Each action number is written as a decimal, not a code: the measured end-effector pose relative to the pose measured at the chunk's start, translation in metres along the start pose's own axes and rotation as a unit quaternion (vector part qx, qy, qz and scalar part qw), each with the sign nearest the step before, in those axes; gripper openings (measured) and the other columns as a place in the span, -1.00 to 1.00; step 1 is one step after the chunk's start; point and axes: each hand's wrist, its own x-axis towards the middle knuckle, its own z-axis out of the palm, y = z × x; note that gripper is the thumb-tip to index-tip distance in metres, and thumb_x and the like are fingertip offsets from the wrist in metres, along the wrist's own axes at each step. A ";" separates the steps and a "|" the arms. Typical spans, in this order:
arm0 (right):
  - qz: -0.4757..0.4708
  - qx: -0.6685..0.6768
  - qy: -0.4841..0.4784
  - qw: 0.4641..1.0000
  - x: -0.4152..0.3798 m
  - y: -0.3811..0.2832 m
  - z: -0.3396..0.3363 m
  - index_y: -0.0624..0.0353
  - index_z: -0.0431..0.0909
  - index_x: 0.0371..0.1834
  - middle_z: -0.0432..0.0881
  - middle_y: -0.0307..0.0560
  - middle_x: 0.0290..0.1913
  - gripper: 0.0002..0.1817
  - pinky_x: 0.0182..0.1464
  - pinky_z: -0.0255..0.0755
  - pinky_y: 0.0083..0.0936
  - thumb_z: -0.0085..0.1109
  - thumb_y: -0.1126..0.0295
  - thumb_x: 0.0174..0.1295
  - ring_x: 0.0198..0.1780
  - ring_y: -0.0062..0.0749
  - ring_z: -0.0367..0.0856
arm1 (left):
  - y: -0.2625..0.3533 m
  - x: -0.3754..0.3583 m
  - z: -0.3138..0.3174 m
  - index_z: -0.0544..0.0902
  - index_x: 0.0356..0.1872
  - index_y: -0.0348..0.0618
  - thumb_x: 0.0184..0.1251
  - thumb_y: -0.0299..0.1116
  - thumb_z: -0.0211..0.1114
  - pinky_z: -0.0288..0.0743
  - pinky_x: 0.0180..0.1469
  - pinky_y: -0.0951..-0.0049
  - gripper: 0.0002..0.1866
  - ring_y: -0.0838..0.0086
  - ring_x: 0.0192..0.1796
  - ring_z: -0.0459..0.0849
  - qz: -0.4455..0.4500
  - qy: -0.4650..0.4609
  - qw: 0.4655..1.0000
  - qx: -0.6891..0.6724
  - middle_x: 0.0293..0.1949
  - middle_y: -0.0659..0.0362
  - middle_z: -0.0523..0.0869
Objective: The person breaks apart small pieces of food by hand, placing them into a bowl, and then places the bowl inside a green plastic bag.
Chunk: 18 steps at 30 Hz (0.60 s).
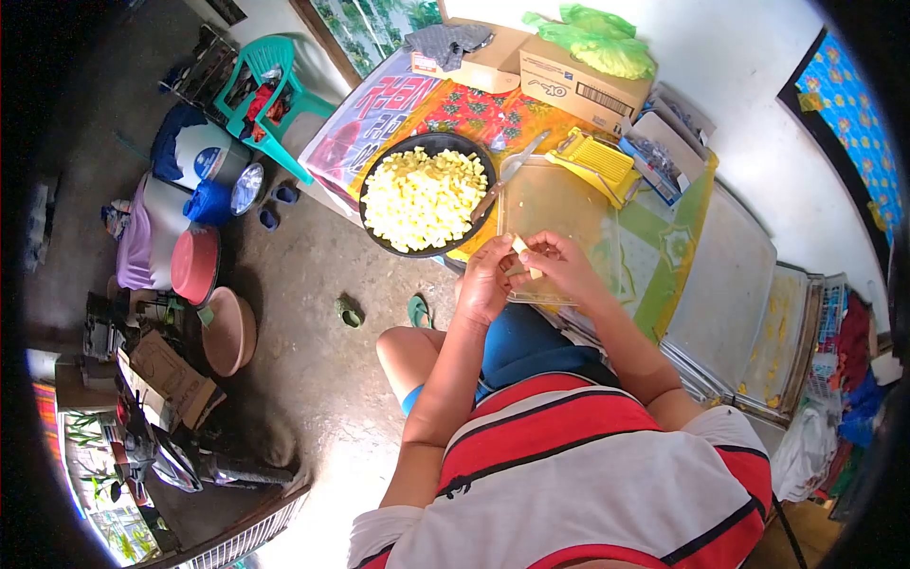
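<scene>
A small pale yellow piece (519,245) is pinched between my two hands above the near part of a clear board (559,204). My left hand (486,277) holds it from the left, fingers closed. My right hand (559,266) grips it from the right, with thumb and fingers together. Left of the board, a round black pan (368,211) is heaped with pale yellow cubes (425,197). A knife (492,197) with a brown handle lies between pan and board, its blade pointing away. Behind the board rests a yellow slotted tool (595,163).
Cardboard boxes (572,83) and a green plastic bag (599,43) stand at the table's back. A box of small packets (664,159) sits at the right. A green chair (268,123), basins (228,332) and slippers (420,310) are on the floor at left.
</scene>
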 end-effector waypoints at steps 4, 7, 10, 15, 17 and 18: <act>0.043 0.014 -0.007 0.999 0.000 0.000 -0.007 0.22 0.56 -0.17 0.59 -0.25 -0.34 -0.75 -0.42 0.42 -0.68 0.29 0.33 0.16 -0.40 -0.66 0.51 | 0.003 0.000 0.006 0.57 -0.17 -0.06 0.31 -0.19 0.23 0.59 -0.24 0.40 -0.79 0.48 -0.20 0.61 0.012 0.002 0.999 0.040 -0.26 0.22 0.64; 0.058 0.016 0.006 0.998 0.003 0.004 -0.012 0.23 0.56 -0.14 0.59 -0.23 -0.31 -0.72 -0.42 0.42 -0.67 0.29 0.30 0.16 -0.40 -0.64 0.51 | 0.001 0.006 0.013 0.58 -0.20 -0.07 0.33 -0.19 0.21 0.60 -0.24 0.37 -0.80 0.48 -0.20 0.61 -0.003 0.004 1.000 0.012 -0.28 0.21 0.63; 0.080 0.019 0.026 0.996 0.009 0.014 -0.025 0.24 0.56 -0.12 0.60 -0.21 -0.26 -0.69 -0.41 0.43 -0.67 0.30 0.29 0.16 -0.38 -0.63 0.52 | -0.013 0.025 0.004 0.58 -0.22 -0.08 0.34 -0.17 0.19 0.59 -0.19 0.32 -0.79 0.44 -0.18 0.60 -0.051 0.013 0.998 -0.046 -0.29 0.20 0.63; 0.093 0.085 0.009 0.992 0.012 0.029 -0.041 0.25 0.54 -0.06 0.60 -0.20 -0.24 -0.66 -0.34 0.47 -0.63 0.30 0.30 0.15 -0.31 -0.61 0.54 | -0.023 0.041 -0.002 0.55 -0.21 -0.10 0.35 -0.14 0.13 0.56 -0.14 0.23 -0.76 0.41 -0.19 0.60 -0.094 0.016 0.992 -0.080 -0.27 0.19 0.62; 0.098 0.109 0.015 0.989 0.008 0.029 -0.043 0.23 0.53 -0.06 0.60 -0.21 -0.23 -0.67 -0.31 0.48 -0.61 0.29 0.31 0.16 -0.29 -0.60 0.55 | -0.019 0.037 0.001 0.58 -0.21 -0.09 0.32 -0.15 0.15 0.53 -0.04 0.21 -0.76 0.35 -0.15 0.60 -0.100 0.016 0.992 -0.076 -0.27 0.18 0.63; 0.101 0.121 0.016 0.987 0.007 0.029 -0.044 0.22 0.53 -0.06 0.60 -0.21 -0.22 -0.67 -0.30 0.49 -0.60 0.29 0.32 0.16 -0.28 -0.60 0.55 | -0.020 0.038 0.000 0.58 -0.20 -0.10 0.31 -0.16 0.15 0.52 -0.02 0.21 -0.76 0.35 -0.14 0.61 -0.102 0.021 0.992 -0.073 -0.27 0.17 0.63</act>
